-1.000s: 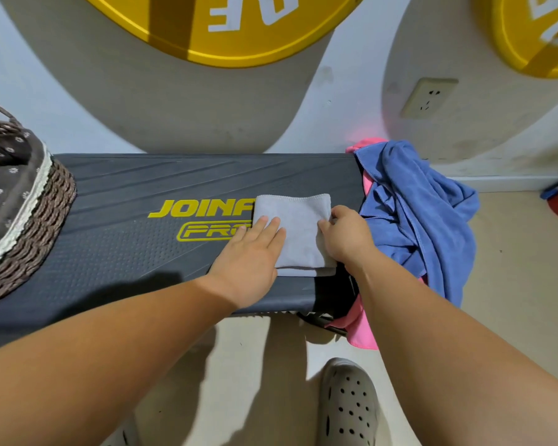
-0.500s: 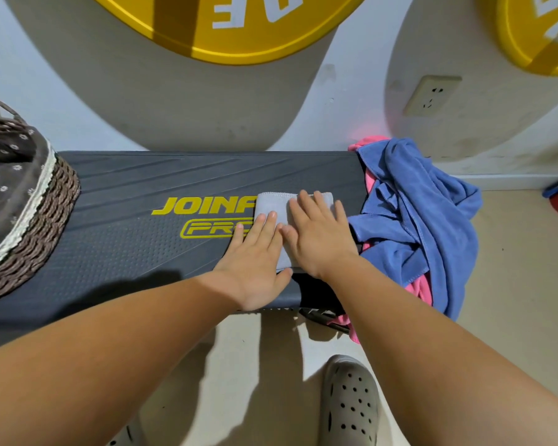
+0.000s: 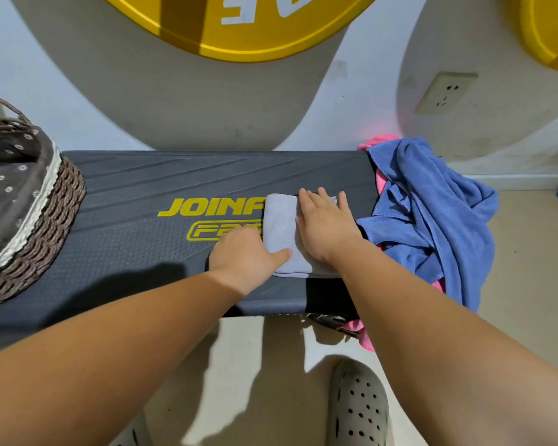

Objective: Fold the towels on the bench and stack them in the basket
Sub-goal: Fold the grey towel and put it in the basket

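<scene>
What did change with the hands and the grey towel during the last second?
The right hand let go of the grey towel's right edge and now presses flat on top. The left hand slid back, curling at the left edge. The towel, blue towel and basket stayed put.

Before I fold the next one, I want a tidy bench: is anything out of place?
Yes. The blue towel and pink towel lie crumpled at the bench's right end, spilling over its edge towards the floor. The grey towel lies folded flat.
</scene>
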